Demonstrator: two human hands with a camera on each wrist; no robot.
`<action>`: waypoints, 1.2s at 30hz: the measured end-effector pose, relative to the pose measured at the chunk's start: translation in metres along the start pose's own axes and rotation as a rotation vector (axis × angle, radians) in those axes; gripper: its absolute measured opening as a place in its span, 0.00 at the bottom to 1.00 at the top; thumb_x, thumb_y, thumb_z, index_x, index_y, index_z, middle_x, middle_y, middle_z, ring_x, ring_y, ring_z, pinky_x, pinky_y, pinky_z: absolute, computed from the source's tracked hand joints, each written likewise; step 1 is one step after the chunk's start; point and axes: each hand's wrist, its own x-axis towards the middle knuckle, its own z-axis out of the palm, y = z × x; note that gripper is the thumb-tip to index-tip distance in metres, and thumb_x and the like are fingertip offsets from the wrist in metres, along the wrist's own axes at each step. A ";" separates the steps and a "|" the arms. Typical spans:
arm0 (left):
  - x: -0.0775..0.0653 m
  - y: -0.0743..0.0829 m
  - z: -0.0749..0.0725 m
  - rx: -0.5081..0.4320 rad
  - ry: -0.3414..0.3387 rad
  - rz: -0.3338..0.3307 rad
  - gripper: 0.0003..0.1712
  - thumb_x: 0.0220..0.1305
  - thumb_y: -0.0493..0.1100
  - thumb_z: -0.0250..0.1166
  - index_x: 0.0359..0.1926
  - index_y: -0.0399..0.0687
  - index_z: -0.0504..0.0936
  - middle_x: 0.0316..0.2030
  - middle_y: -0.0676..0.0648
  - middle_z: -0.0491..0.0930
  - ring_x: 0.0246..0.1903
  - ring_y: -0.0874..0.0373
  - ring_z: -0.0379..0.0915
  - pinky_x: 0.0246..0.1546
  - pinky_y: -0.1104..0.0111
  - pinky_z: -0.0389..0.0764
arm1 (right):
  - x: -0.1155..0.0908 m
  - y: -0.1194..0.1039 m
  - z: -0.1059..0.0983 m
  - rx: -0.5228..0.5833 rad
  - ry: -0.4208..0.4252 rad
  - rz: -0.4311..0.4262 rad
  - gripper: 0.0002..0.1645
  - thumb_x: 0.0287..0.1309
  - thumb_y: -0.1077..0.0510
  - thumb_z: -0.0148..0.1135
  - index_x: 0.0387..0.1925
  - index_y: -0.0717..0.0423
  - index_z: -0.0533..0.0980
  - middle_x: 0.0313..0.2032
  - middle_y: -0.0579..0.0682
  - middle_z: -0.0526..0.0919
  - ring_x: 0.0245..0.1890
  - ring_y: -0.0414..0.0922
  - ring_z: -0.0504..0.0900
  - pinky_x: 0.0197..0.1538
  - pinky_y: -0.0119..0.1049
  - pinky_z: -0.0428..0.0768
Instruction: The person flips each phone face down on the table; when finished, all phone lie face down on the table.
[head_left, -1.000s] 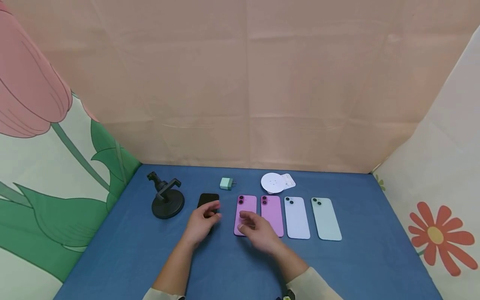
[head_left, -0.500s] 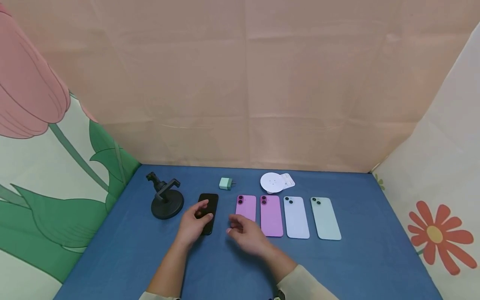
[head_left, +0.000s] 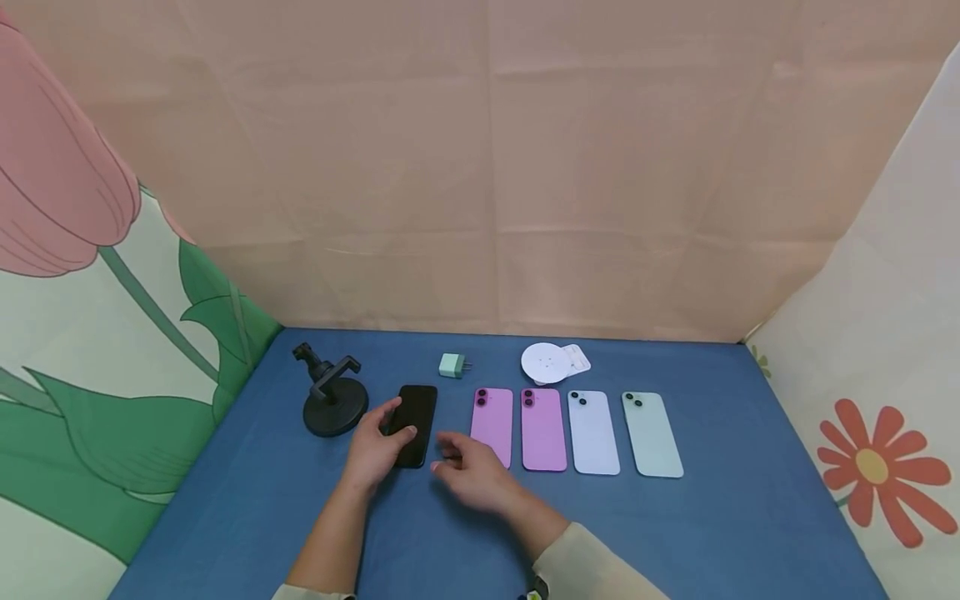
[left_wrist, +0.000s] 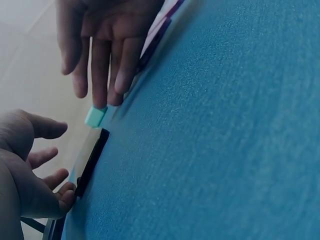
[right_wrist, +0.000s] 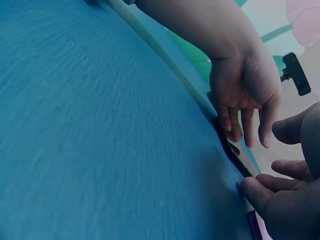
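Note:
A black phone [head_left: 417,425] lies flat on the blue cloth, its dark screen side up. Over its left long edge is my left hand [head_left: 372,446], thumb and fingers spread; in the left wrist view the lower fingertips of this left hand [left_wrist: 30,170] come right at the end of the phone [left_wrist: 92,162]. My right hand [head_left: 474,473] hovers just right of the phone, fingers loosely bent and holding nothing. A pink phone [head_left: 492,425] lies behind it, its lower corner partly covered by that hand. In the right wrist view, the right hand [right_wrist: 295,195] has its fingertips low over the cloth.
A black phone stand [head_left: 335,404] is at the left. Behind the phones lie a green charger plug [head_left: 452,365] and a white disc [head_left: 545,364] with a tag. A second pink phone [head_left: 544,429], a pale lilac phone [head_left: 594,433] and a mint phone [head_left: 652,435] continue the row rightward.
Both hands have moved left. The left hand has slid from across the black phone to its left edge, uncovering most of it; the right hand has left the pink phones, coming beside the black one.

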 end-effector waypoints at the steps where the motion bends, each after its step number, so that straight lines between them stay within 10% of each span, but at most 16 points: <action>1: 0.000 0.000 -0.001 -0.001 0.000 0.001 0.36 0.64 0.40 0.71 0.73 0.45 0.72 0.72 0.36 0.65 0.70 0.37 0.60 0.70 0.41 0.62 | 0.002 0.000 0.001 -0.004 -0.005 -0.003 0.33 0.71 0.51 0.63 0.71 0.62 0.71 0.63 0.59 0.80 0.59 0.52 0.83 0.61 0.49 0.81; 36: 0.002 0.008 -0.004 -0.108 0.019 -0.069 0.38 0.63 0.35 0.71 0.74 0.47 0.70 0.74 0.40 0.65 0.71 0.38 0.61 0.69 0.43 0.68 | 0.016 -0.005 0.016 0.010 -0.002 0.042 0.31 0.68 0.49 0.65 0.68 0.57 0.75 0.54 0.55 0.86 0.49 0.43 0.86 0.55 0.45 0.85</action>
